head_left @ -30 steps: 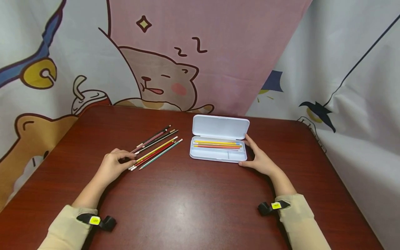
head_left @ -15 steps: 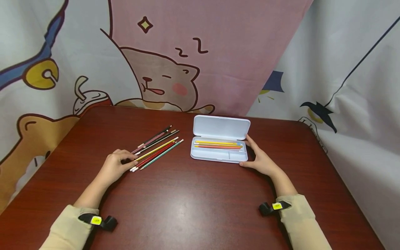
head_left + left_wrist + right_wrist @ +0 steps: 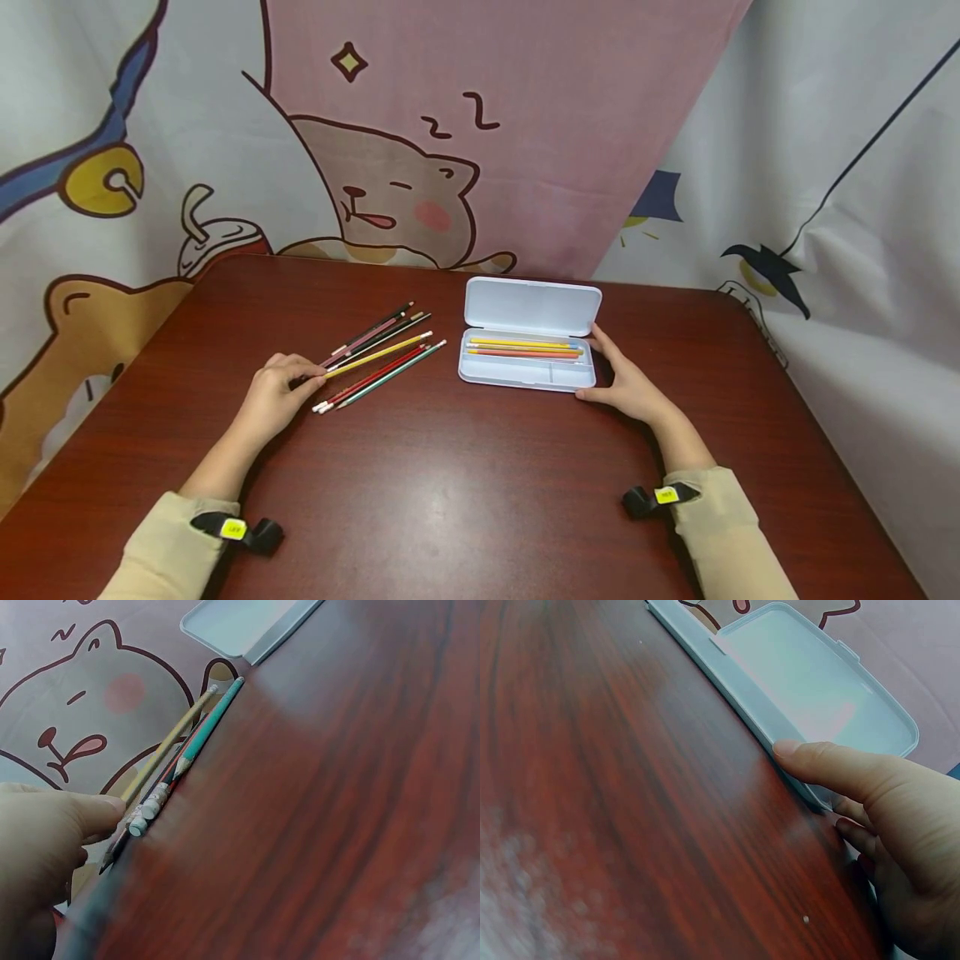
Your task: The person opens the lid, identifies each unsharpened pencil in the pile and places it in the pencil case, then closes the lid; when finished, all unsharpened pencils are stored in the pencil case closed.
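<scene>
The landmark is a pale blue-white rectangular plastic pencil case (image 3: 498,378), lying with its lid (image 3: 532,306) raised on a glossy reddish-brown wooden table (image 3: 450,517). Left of the case, the left hand (image 3: 276,398) pinches a slim yellow pencil (image 3: 378,355) between thumb and fingers; the fingertips cover its near end, and whether its far end touches the table cannot be told. The remaining fingers are partly hidden in the left wrist view.

At the right end of the case, the right hand (image 3: 633,390) grips it, thumb at the front edge and index finger at the back corner, widely spread; the other fingers are mostly hidden.

Also left of the case lie a teal pencil (image 3: 393,375), red pencils (image 3: 371,381) too close together to count, and a dark bundle of pencils (image 3: 378,335) partly behind the left hand. Inside the case rest yellow and orange pencils (image 3: 522,353), their exact number unclear. The left wrist view cuts off much of the case.
</scene>
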`<state>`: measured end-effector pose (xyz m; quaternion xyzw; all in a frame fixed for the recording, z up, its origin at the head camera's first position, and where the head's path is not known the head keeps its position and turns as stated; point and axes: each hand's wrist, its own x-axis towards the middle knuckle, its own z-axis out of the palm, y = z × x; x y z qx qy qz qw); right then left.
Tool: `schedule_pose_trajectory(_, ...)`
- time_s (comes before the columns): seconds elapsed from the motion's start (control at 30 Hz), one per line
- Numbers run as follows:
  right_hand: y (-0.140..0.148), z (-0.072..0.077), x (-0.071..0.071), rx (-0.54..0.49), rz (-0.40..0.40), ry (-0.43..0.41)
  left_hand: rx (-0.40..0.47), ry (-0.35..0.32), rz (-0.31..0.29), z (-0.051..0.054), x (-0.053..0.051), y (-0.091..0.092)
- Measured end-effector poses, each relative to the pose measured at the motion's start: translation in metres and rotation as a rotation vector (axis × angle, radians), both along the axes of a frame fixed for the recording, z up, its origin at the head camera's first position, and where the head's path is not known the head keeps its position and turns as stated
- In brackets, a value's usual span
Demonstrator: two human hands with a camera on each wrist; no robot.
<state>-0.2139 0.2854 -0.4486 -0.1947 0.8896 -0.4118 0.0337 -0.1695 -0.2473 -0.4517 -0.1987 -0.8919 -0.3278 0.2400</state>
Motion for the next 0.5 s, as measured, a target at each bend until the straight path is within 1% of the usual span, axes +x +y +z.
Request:
schedule_pose_trajectory(0.17, 0.000, -0.001, 0.001, 0.007, 0.000, 0.004, 0.029, 0.024, -0.005, 0.001, -0.001, 0.005)
schedule_pose_trajectory(0.3, 0.000, 0.000, 0.001, 0.007, 0.002, 0.004, 0.054, 0.045, -0.040, 0.004, -0.004, 0.016)
schedule_pose_trajectory(0.4, 0.000, -0.001, 0.000, 0.000, 0.005, 0.010, 0.075, 0.040, -0.065, 0.005, -0.007, 0.027)
schedule_pose_trajectory(0.5, 0.001, -0.001, 0.000, 0.003, 0.005, 0.009, 0.087, 0.020, -0.079, 0.006, -0.011, 0.038)
